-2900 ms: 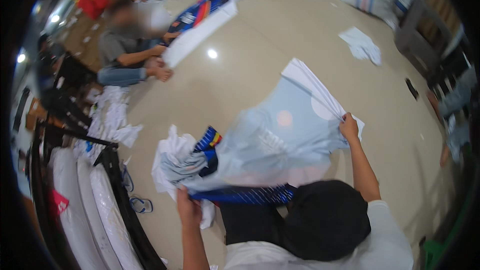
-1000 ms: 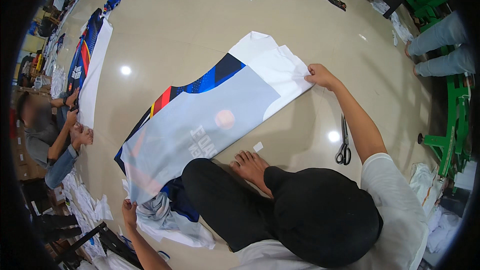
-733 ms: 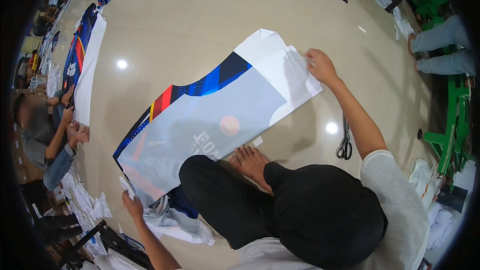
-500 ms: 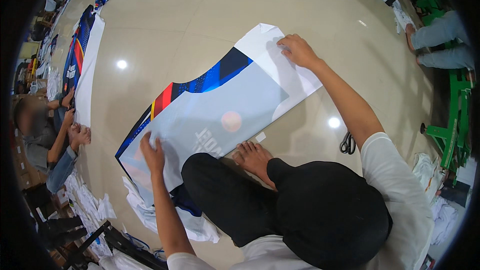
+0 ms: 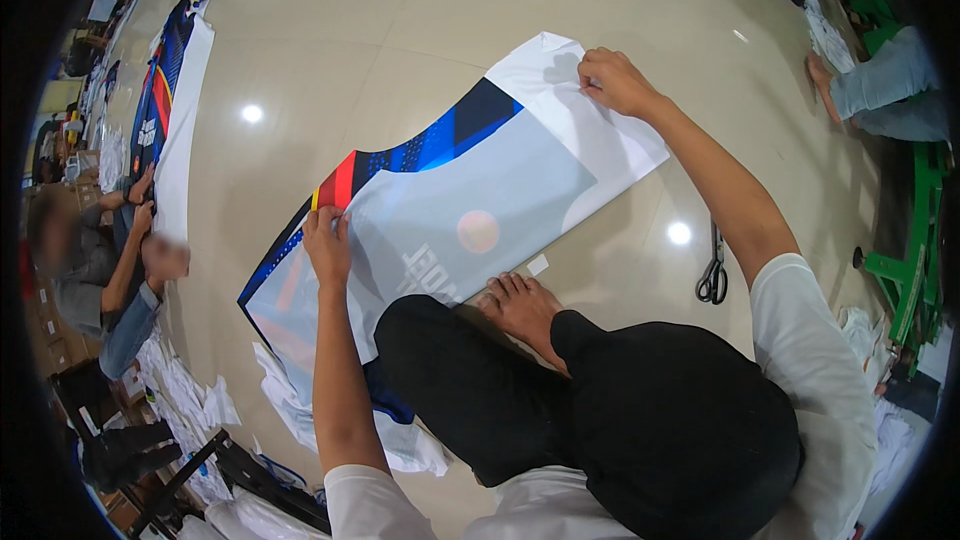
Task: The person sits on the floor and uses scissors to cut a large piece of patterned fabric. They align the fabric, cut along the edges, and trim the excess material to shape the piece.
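Observation:
A large printed fabric panel [image 5: 380, 230] lies folded on the floor before me, its pale underside up. Along its far curved edge shows a blue, black, red and yellow print, and its right end [image 5: 560, 70] is plain white. My left hand [image 5: 327, 242] has its fingertips closed on the far left edge, by the red and yellow stripes. At the white end, my right hand [image 5: 618, 83] pinches the cloth with bent fingers. My bare foot [image 5: 522, 305] rests against the panel's near edge.
Black scissors [image 5: 712, 275] lie on the floor to the right, and a small white scrap [image 5: 538, 264] near my foot. At the left a person [image 5: 85, 270] sits by a long printed cloth strip [image 5: 178, 130]. A green metal frame [image 5: 905, 260] stands at the right.
My left hand has moved up the panel to its far striped edge and closed there. My right hand has drawn its fingers together on the white end. The whole view has shifted slightly.

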### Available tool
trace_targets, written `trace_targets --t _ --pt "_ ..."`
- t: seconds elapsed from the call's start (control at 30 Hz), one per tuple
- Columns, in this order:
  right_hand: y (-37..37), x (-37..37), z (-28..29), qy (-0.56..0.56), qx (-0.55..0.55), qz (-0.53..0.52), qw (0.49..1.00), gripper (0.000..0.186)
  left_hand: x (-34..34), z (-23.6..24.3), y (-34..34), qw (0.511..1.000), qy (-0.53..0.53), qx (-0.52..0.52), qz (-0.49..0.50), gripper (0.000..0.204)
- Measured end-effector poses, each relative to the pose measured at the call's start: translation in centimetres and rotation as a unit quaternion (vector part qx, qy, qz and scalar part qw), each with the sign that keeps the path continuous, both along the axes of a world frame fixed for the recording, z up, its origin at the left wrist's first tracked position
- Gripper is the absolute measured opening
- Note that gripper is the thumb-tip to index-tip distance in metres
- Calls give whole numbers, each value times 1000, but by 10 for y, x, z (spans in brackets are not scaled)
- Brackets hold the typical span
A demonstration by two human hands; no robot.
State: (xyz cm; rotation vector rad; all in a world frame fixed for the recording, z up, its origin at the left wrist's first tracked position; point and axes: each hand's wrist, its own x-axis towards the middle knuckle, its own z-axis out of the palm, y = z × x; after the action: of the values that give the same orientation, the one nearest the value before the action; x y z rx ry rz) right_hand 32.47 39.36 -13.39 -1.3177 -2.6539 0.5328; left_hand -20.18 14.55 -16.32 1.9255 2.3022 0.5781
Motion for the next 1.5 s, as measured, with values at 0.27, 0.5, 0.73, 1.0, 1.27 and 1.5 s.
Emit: trace_targets --t 0.27,0.5,0.73,1.0,1.27,1.5 --pt "-16 4 6 73 23 34 996 8 -4 6 -8 999 -32 -19 -12 17" --pt "-35 34 7 54 -32 -23 998 15 1 34 -27 992 -121 -26 -27 23" --pt "11 -6 7 213 -171 -161 948 17 -32 58 -3 990 -133 -35 20 15" --pt "44 -27 -22 96 -133 -145 976 23 -44 36 40 993 -81 -85 24 20" --pt "52 -34 -29 74 -99 -143 982 26 -57 22 44 993 -80 -89 6 22" --pt "57 -41 -25 53 -83 -130 987 25 -59 13 44 992 -95 -83 16 22"
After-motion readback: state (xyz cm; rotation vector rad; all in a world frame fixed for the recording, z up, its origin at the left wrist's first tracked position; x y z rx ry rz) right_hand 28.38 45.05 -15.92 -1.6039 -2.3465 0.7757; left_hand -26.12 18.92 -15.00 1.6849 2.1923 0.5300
